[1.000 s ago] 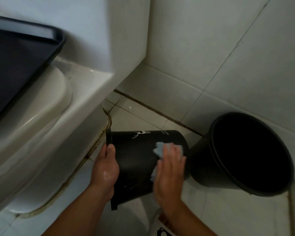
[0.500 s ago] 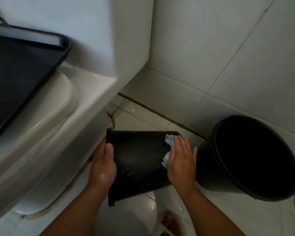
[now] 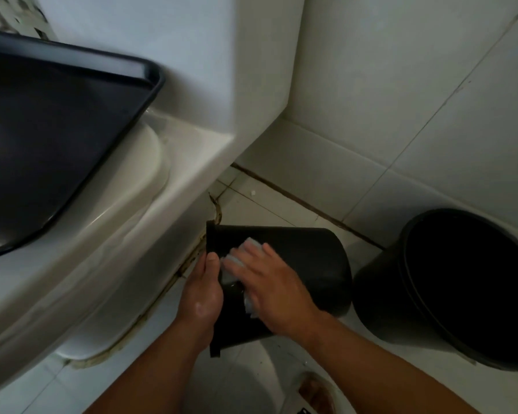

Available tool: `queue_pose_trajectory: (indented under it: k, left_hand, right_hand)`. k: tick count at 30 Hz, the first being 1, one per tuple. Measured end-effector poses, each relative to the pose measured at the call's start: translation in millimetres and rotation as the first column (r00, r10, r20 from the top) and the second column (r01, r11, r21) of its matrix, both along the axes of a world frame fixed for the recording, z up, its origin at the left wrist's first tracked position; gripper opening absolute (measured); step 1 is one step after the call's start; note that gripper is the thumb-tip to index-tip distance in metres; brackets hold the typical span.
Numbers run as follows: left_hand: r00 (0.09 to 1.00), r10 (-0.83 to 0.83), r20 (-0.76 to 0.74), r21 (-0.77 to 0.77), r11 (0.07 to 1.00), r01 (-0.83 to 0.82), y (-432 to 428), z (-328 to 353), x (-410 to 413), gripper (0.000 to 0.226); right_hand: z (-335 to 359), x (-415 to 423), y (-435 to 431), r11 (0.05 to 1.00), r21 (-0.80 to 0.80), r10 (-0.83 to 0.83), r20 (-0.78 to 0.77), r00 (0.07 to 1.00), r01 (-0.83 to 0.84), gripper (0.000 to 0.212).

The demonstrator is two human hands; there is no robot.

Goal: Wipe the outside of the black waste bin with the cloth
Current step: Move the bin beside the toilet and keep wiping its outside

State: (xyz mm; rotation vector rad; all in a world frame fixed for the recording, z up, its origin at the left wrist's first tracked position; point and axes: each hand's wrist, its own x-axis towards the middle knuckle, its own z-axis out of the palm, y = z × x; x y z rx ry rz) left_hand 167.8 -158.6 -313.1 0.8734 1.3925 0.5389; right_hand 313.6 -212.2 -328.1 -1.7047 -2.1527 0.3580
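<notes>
Grip, left hand [image 3: 202,297]: clasped on the rim end of the black bin [image 3: 305,264], thumb laid along the outer wall, other fingers hidden behind the rim.
Grip, right hand [image 3: 269,291]: flat, fingers straight and close together, pressing the cloth [image 3: 253,244] onto the bin's wall; no pinch on the cloth.
View: head camera only, looking down.
Black bin: tipped on its side, mouth to the left toward the toilet [image 3: 108,249], base to the right; resting on the floor [image 3: 266,204] or held just off it, cannot tell.
Cloth: pale blue, crumpled, mostly under the palm, at the rim end, just beside the left thumb.
Surroundings: second bin [image 3: 377,300] upright at right, just beside the tipped bin's base; dark tray [image 3: 57,138] on the toilet lid at left; tiled wall [image 3: 401,115] at the far side.
Step, judged: wipe under way on the upper side near the rim; underside and base likely not yet done.
Risk, cloth: kept in place by pressure alone, so likely to bunch or slide out from under the palm on a quick stroke.
Risk, bin: round and smooth, so liable to roll or twist out of the one-hand clasp if pushed off-centre, and to knock the second bin.
Risk, hands: wiping hand right beside the left thumb, so a stroke further left would bump it and the strip under the thumb would stay unwiped.
</notes>
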Motion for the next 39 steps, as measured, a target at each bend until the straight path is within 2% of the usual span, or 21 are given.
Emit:
queue_pose_trajectory:
  k: [2, 4, 6, 8, 10, 13, 15, 17, 18, 20, 22, 24, 26, 28, 30, 31, 33, 35, 37, 38, 39]
  left_hand:
    - [1.000, -0.013, -0.005, -0.002, 1.000, 0.013, 1.3, 2.2, 0.1, 0.051]
    - [0.999, -0.017, -0.033, 0.017, 1.000, 0.017, 1.9, 2.4, 0.7, 0.053]
    - [0.998, -0.021, -0.064, 0.022, 1.000, 0.023, 4.5, 2.5, 2.9, 0.052]
    - [0.995, -0.028, -0.095, 0.033, 0.999, 0.031, 6.5, 3.8, 5.1, 0.052]
    - [0.995, -0.026, -0.095, 0.028, 0.999, 0.029, 8.1, 4.1, 6.0, 0.052]
    - [0.998, -0.028, -0.059, -0.004, 1.000, 0.027, 9.4, 4.4, 4.3, 0.053]
    - [0.998, -0.028, -0.051, -0.004, 1.000, 0.028, 10.1, 4.6, 2.8, 0.054]
    - [0.997, -0.026, -0.067, 0.008, 1.000, 0.027, 10.1, 3.3, 2.7, 0.061]
    - [0.997, -0.022, -0.070, 0.006, 1.000, 0.022, 10.4, 4.5, 3.2, 0.061]
    - [0.996, -0.050, -0.072, 0.012, 0.999, 0.051, 9.1, 7.4, 5.0, 0.055]
    - [0.995, -0.066, -0.073, 0.017, 0.998, 0.067, 5.9, 10.2, 9.0, 0.050]
    - [0.995, -0.061, -0.079, 0.031, 0.997, 0.064, 2.0, 9.8, 10.7, 0.050]
    - [0.995, -0.051, -0.084, 0.042, 0.998, 0.055, -1.3, 7.2, 10.9, 0.057]
    - [0.996, -0.038, -0.076, 0.014, 0.999, 0.039, -3.0, 4.2, 9.6, 0.061]
    - [0.997, -0.012, -0.076, 0.009, 1.000, 0.013, -3.3, 1.9, 8.2, 0.054]
    - [0.997, -0.004, -0.076, 0.017, 1.000, 0.005, -2.5, 1.6, 7.8, 0.052]
    - [0.997, -0.023, -0.070, 0.032, 0.999, 0.025, -2.2, 5.2, 9.0, 0.049]
    - [0.997, -0.049, -0.066, 0.056, 0.997, 0.052, -4.3, 9.0, 11.4, 0.048]
    - [0.995, -0.050, -0.084, 0.082, 0.995, 0.057, -7.5, 10.7, 11.3, 0.051]
    - [0.995, -0.048, -0.091, 0.082, 0.995, 0.056, -8.4, 10.1, 11.6, 0.052]
    - [0.994, -0.042, -0.097, 0.083, 0.995, 0.050, -8.9, 9.9, 12.0, 0.052]
  right_hand:
    - [-7.9, 5.2, -17.1, 0.985, -0.014, 0.174, 0.058, 0.983, -0.173, 0.066]
    - [-11.9, 23.3, -17.4, 0.977, -0.039, 0.211, 0.149, 0.966, -0.208, 0.075]
    - [-7.9, 40.3, -3.8, 0.999, -0.044, -0.007, 0.162, 0.987, 0.014, 0.073]
    - [3.4, 40.5, 12.0, 0.949, -0.108, -0.282, 0.122, 0.952, 0.295, 0.061]
    - [8.0, 16.9, 15.2, 0.919, -0.085, -0.384, 0.014, 0.923, 0.384, 0.058]
    - [0.3, -22.9, -12.5, 0.988, -0.011, -0.151, -0.041, 0.988, 0.151, 0.064]
    - [-14.4, -17.0, -38.6, 0.997, 0.024, 0.073, 0.103, 0.992, -0.076, 0.069]
    - [-27.2, 14.1, -53.8, 0.984, 0.047, 0.155, 0.241, 0.958, -0.171, 0.073]
    - [-33.0, 30.7, -57.3, 0.993, 0.046, 0.089, 0.261, 0.961, -0.105, 0.076]
    - [-36.8, 60.2, -55.9, 0.978, 0.043, -0.208, 0.235, 0.950, 0.203, 0.078]
    - [-30.2, 65.4, -44.8, 0.833, -0.012, -0.546, 0.139, 0.826, 0.553, 0.062]
    - [-19.8, 31.1, -29.0, 0.703, -0.057, -0.708, 0.037, 0.705, 0.709, 0.052]
    - [-15.9, -19.5, -24.7, 0.805, -0.013, -0.593, -0.007, 0.805, 0.593, 0.057]
    - [-20.2, -50.7, -35.7, 0.951, 0.019, -0.310, 0.058, 0.949, 0.310, 0.067]
    - [-25.2, -31.7, -42.7, 0.988, 0.025, -0.155, 0.170, 0.973, 0.153, 0.077]
    - [-31.2, -13.4, -47.4, 0.982, 0.035, -0.188, 0.207, 0.960, 0.185, 0.077]
    - [-39.9, 24.3, -58.4, 0.901, 0.028, -0.429, 0.183, 0.884, 0.432, 0.062]
    - [-44.6, 55.6, -66.2, 0.722, 0.015, -0.686, 0.142, 0.713, 0.692, 0.053]
    - [-46.1, 54.2, -62.2, 0.562, -0.006, -0.826, 0.049, 0.562, 0.827, 0.048]
    - [-43.4, 41.1, -56.6, 0.529, -0.008, -0.849, 0.000, 0.529, 0.849, 0.048]
    - [-39.7, 22.0, -50.3, 0.566, 0.003, -0.824, -0.032, 0.566, 0.824, 0.050]
